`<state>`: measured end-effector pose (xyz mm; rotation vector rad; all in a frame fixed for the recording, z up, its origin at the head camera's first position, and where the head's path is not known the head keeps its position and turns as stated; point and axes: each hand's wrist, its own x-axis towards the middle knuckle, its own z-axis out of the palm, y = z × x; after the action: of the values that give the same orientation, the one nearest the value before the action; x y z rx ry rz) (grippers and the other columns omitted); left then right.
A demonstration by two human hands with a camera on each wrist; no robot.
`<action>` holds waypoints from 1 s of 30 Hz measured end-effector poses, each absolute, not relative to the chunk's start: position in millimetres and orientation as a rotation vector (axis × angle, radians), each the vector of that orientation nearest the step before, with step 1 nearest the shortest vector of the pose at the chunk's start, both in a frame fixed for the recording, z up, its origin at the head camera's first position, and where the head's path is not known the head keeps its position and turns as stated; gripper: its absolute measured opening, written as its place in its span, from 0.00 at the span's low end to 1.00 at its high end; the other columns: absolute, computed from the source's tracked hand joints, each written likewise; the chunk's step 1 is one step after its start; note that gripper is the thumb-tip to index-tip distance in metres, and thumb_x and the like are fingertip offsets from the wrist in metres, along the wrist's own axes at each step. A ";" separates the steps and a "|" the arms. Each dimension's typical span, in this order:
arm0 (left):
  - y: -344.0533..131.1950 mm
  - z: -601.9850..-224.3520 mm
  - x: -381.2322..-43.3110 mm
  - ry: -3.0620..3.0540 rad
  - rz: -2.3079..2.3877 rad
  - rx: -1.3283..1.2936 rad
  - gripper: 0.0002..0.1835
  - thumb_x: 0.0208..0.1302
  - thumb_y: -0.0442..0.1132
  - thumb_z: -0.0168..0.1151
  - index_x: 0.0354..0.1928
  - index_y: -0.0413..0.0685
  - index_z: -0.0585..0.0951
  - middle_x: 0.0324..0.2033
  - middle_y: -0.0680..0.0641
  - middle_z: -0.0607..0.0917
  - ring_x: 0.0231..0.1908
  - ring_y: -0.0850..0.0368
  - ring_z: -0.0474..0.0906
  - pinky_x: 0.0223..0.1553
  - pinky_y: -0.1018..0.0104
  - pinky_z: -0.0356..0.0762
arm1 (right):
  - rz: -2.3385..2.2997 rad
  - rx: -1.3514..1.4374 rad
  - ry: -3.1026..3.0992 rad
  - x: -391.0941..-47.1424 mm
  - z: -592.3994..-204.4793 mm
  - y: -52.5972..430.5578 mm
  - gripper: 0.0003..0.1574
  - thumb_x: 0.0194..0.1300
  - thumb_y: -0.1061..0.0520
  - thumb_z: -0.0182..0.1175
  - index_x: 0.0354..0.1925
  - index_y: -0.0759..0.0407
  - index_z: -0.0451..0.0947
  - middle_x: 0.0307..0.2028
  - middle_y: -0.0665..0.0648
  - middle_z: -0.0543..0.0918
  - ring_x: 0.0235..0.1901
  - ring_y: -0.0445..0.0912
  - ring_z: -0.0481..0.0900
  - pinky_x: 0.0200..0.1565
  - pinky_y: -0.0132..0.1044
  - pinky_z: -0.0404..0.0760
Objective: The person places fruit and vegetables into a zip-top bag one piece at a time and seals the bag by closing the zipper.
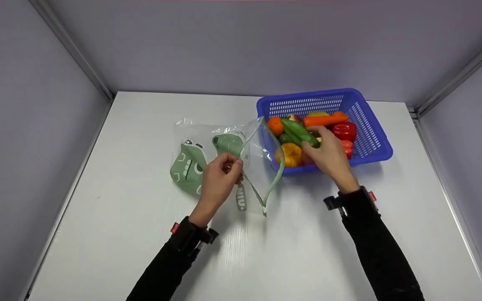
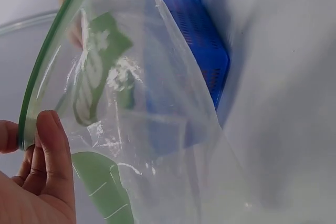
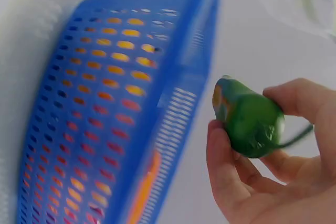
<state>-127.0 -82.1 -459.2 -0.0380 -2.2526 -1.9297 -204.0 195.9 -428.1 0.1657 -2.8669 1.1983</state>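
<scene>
My left hand [image 1: 220, 177] pinches the green zip edge of a clear zip bag [image 1: 262, 167] printed with green cartoon shapes. Between thumb and fingers, that zip edge [image 2: 32, 85] shows up close in the left wrist view. The bag's mouth gapes toward the basket. Over the blue plastic basket [image 1: 375, 125], my right hand [image 1: 329, 152] grips a long green pepper [image 1: 297, 131] by its stem end. The right wrist view shows this pepper [image 3: 252, 119] held beside the basket wall, its thin curved stem pointing back toward the palm.
Inside the basket lie a carrot [image 1: 320, 121], an orange [image 1: 275, 125], a small yellow pumpkin [image 1: 291, 154], a red bell pepper [image 1: 344, 131] and other produce. The basket stands at the back right of the white table [image 1: 140, 234]. Grey panels [image 1: 224, 46] enclose the back and sides.
</scene>
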 end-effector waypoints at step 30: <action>-51.7 -429.4 -128.3 -2.031 -2.456 -0.167 0.06 0.75 0.33 0.58 0.40 0.36 0.74 0.26 0.43 0.82 0.24 0.54 0.85 0.30 0.57 0.87 | 1.174 0.556 -2.478 -124.5 -385.2 184.9 0.21 0.66 0.61 0.73 0.56 0.62 0.81 0.51 0.60 0.82 0.48 0.49 0.84 0.50 0.34 0.84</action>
<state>-128.3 -51.7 -429.4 -0.1669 -2.0308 -2.4560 -124.5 184.9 -385.2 0.5558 -2.4778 1.1738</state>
